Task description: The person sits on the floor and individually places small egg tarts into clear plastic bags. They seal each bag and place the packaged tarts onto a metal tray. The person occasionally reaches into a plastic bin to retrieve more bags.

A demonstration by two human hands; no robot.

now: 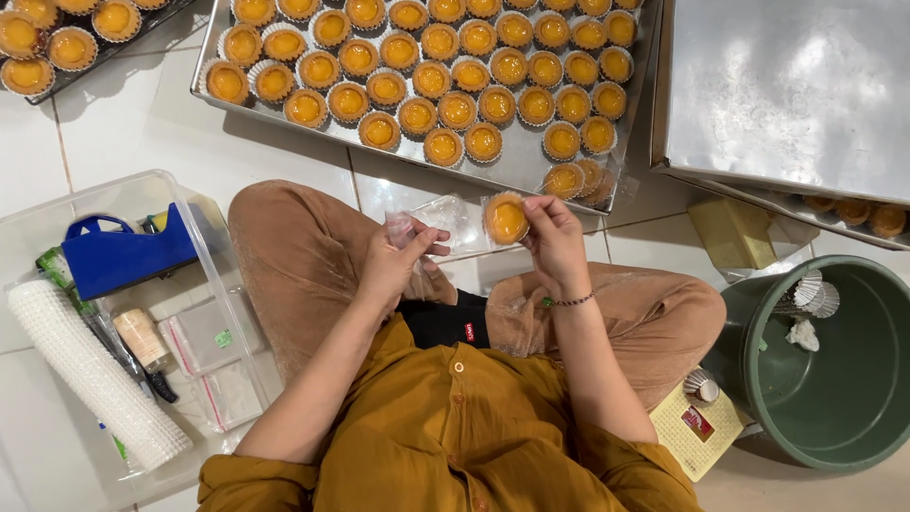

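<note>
round glossy tart (506, 219), crinkly clear bag (445, 220)

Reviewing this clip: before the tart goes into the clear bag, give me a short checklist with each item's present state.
1. Tart held securely: ok, the right hand pinches it at its edge.
2. Clear bag in hand: ok, the left hand grips one end.
3. Bag mouth open toward the tart: cannot tell, the film is too transparent to read.
4. Tart intact, paper cup in place: ok, the yellow filling looks whole.
5. More tarts within reach: ok, the metal tray in front holds many.
6. Tape dispenser at hand: ok, it sits in the clear bin on the person's left.
</note>
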